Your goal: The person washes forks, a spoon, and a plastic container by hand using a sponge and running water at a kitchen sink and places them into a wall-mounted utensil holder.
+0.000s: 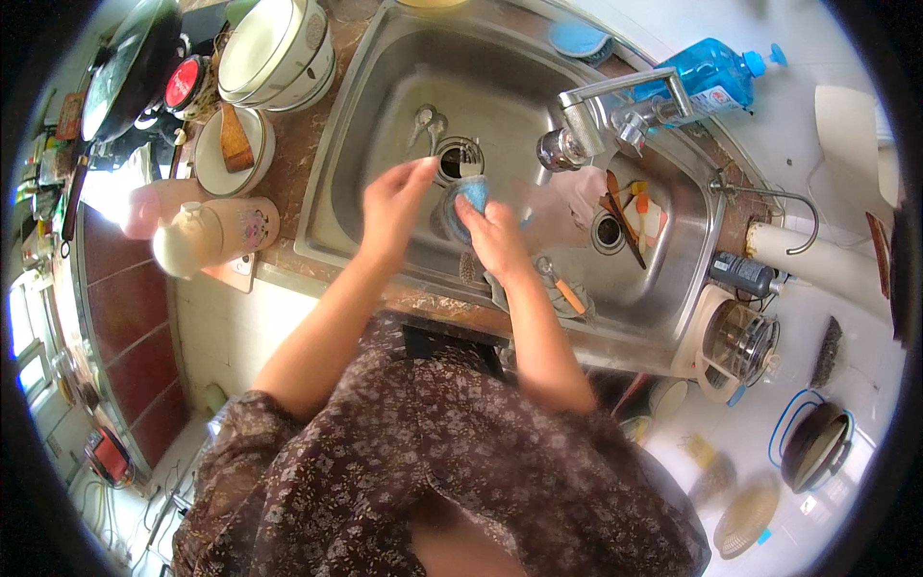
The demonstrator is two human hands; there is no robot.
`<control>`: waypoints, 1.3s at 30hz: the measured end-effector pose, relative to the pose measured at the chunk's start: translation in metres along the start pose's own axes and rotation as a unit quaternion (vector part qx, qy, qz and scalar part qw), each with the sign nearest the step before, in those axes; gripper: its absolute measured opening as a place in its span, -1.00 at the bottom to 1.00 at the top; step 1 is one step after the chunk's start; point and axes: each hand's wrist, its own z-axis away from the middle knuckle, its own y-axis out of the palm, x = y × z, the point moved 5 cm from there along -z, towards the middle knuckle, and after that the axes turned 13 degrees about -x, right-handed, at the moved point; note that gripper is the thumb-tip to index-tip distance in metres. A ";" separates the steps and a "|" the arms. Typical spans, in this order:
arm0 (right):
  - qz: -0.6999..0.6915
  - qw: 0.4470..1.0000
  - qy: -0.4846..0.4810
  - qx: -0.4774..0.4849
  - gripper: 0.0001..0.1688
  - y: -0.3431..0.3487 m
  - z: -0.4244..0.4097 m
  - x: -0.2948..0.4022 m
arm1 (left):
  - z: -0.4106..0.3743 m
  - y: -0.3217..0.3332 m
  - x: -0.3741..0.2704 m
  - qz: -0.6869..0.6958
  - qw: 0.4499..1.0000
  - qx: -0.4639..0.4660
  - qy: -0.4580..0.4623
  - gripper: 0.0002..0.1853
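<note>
My right hand [494, 234] grips a blue scrubbing pad [470, 198] over the near bowl of a two-bowl steel sink [346, 144]. A metal fork [470, 160] sticks up out of the pad, tines pointing away from me. Just to the left, my left hand [396, 205] is raised with its fingers bent together; whether anything is between the fingertips is unclear. Two metal spoons [430, 124] lie on the sink floor beyond its fingertips. Behind the fork is the drain [451, 155]. A patterned handle [467, 268] shows below the pad at the sink's front wall.
A chrome faucet [577, 130] reaches over the sink divider. The right bowl holds a pink cloth [580, 198] and several utensils. A wooden-handled tool [570, 296] lies at the front edge. Stacked bowls [277, 65] and a cream bottle [223, 227] stand left; a blue soap bottle [703, 68] stands behind.
</note>
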 end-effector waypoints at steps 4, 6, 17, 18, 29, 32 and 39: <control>-0.003 1.000 -0.013 0.026 -0.62 0.004 0.010 0.021 | -0.005 0.024 -0.001 -0.098 0.969 0.182 -0.133 -0.76; -0.007 0.999 0.015 0.038 -0.62 0.001 0.011 0.027 | -0.011 0.024 0.000 -0.042 0.981 0.160 -0.104 -0.78; -0.064 0.995 0.062 0.036 -0.59 -0.045 0.051 0.000 | -0.021 0.031 -0.021 0.092 0.987 -0.017 -0.132 -0.82; -0.084 0.994 0.058 0.032 -0.61 -0.046 0.058 -0.003 | -0.032 0.027 -0.019 0.083 0.987 -0.013 -0.134 -0.82; -0.148 0.986 0.052 0.060 -0.58 -0.057 0.062 0.005 | -0.023 0.021 -0.005 0.064 0.984 0.028 -0.167 -0.82; -0.060 0.995 0.039 0.067 -0.55 -0.051 0.056 0.003 | -0.014 0.023 -0.006 0.070 0.988 0.024 -0.135 -0.82; 0.117 0.981 -0.075 -0.138 -0.56 -0.026 0.023 0.037 | 0.028 0.038 0.015 0.038 0.982 0.048 -0.177 -0.80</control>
